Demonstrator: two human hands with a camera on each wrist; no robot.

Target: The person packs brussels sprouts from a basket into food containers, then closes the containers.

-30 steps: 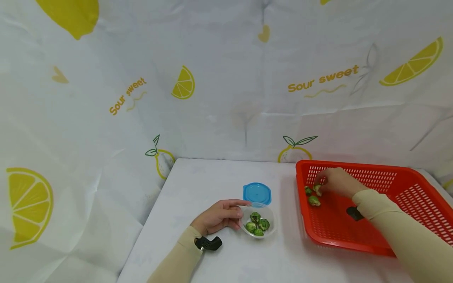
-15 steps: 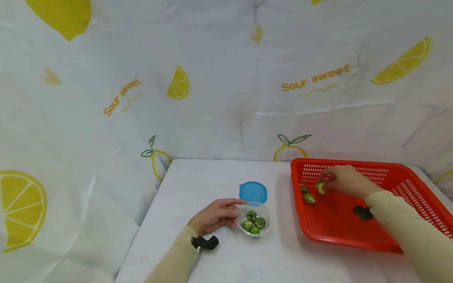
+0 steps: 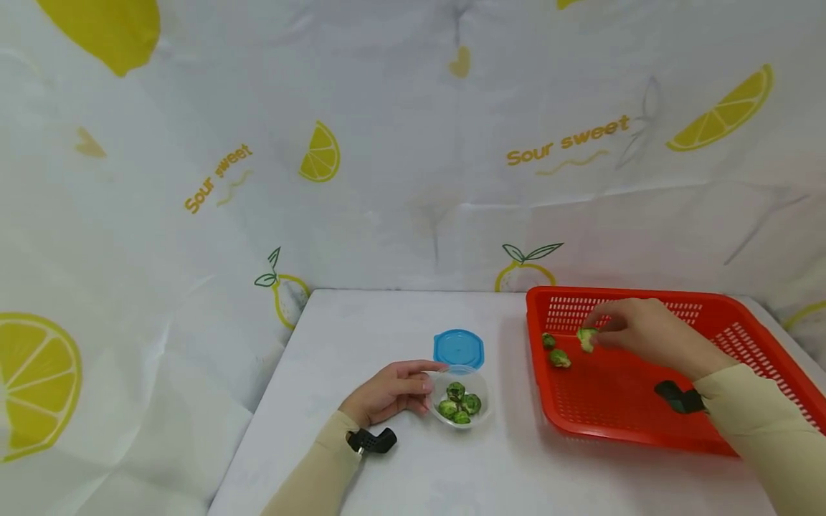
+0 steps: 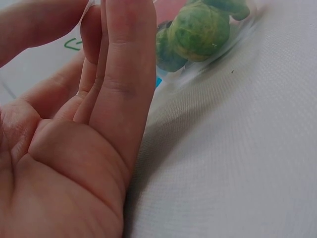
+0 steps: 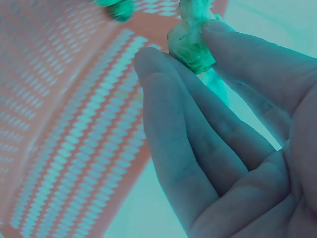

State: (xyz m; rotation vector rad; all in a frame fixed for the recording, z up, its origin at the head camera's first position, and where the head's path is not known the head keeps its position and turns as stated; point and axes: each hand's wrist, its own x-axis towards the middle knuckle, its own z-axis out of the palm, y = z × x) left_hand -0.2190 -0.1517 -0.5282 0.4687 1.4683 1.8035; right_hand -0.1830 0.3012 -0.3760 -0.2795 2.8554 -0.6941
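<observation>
My left hand (image 3: 390,393) holds a small clear plastic container (image 3: 482,387) by its left rim, thumb and fingers on either side of the wall. Several Brussels sprouts (image 3: 470,404) lie inside it; through the clear wall they also show in the left wrist view. Above the left part of the red basket (image 3: 613,419), my right hand (image 3: 654,337) pinches one Brussels sprout (image 3: 586,340) between thumb and fingertips. The right wrist view has that sprout (image 5: 190,47) at the fingertips, its pale cut end upward. Two more sprouts (image 3: 559,359) sit by the basket's left wall.
A blue lid (image 3: 459,349) lies flat on the white table (image 3: 361,322), just behind the container. The basket has raised, slotted walls and fills the right side of the table. A lemon-printed sheet (image 3: 387,229) hangs behind.
My right hand has lifted the sprout away from the other two in the basket and drawn slightly right. My left hand stays at the container. The head view has turned a little right.
</observation>
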